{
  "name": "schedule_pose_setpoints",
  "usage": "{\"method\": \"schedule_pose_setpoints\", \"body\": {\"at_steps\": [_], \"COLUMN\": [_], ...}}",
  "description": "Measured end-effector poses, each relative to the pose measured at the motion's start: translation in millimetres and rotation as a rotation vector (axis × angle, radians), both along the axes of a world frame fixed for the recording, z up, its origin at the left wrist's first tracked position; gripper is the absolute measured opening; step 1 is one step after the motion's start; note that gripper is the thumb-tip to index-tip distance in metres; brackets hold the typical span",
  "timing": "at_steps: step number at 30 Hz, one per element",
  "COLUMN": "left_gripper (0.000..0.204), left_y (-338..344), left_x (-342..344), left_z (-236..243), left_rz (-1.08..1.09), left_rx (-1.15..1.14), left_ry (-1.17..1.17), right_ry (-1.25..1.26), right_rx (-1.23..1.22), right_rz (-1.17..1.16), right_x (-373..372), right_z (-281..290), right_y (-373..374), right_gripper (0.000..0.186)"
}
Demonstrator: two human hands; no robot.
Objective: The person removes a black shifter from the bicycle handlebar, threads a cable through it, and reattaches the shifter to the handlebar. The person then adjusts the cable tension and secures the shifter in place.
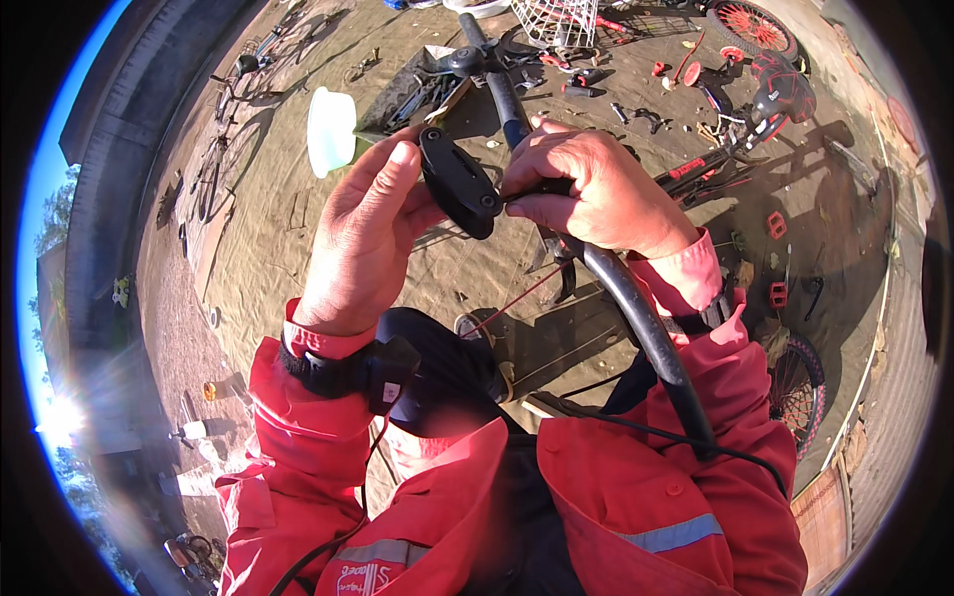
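A black folding multi-tool [459, 181] with rounded ends and bolts at each end is held up over the handlebar. My left hand [363, 223] grips its left side, thumb raised along it and fingers behind. Thumb and forefinger of my right hand [586, 189] are pinched at the tool's lower right end; what exactly lies between them is mostly hidden. A black bicycle handlebar [636, 308] curves beneath my right hand and toward my right sleeve. Its clamp area [465, 62] shows at the far end.
Beyond my left hand stands a pale plastic tub [331, 132], near a tray of tools [417, 89]. Bike parts, red pedals [776, 224], a saddle [780, 99] and a white wire basket [556, 22] lie on the ground sheet. Wheels [752, 27] lie at the right.
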State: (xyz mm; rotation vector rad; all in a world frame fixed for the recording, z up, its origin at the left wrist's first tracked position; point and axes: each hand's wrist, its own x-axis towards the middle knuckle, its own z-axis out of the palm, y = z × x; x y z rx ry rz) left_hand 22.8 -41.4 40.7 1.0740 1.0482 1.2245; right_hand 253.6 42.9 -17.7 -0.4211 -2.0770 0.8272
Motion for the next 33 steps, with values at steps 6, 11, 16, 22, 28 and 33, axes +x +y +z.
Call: {"method": "schedule_pose_setpoints", "body": {"at_steps": [6, 11, 16, 22, 28, 33], "left_gripper": [0.055, 0.043, 0.026, 0.04, 0.046, 0.047], "left_y": [-10, -29, -55, -48, -35, -30], "left_x": [10, 9, 14, 1, -9, -17], "left_z": [-1, -14, -34, -36, -36, -36], "left_rz": [-0.015, -0.095, 0.286, 0.096, -0.055, -0.161], "left_rx": [0.488, 0.546, -0.027, -0.516, -0.636, -0.667], "left_ry": [0.287, 0.136, 0.185, 0.03, -0.114, -0.215], "right_ry": [0.003, -0.001, 0.044, 0.024, 0.029, 0.021], "right_rx": [0.021, -0.006, 0.07, 0.082, 0.065, 0.065], "right_rz": [0.026, 0.044, -0.001, 0.011, 0.01, 0.004], "right_x": [-2, 2, -2, -1, -1, -1], "right_z": [0, 2, -1, -2, -2, -3], "right_y": [4, 1, 1, 2, 2, 3], "right_gripper": [0.016, 0.014, 0.023, 0.024, 0.025, 0.025]}}
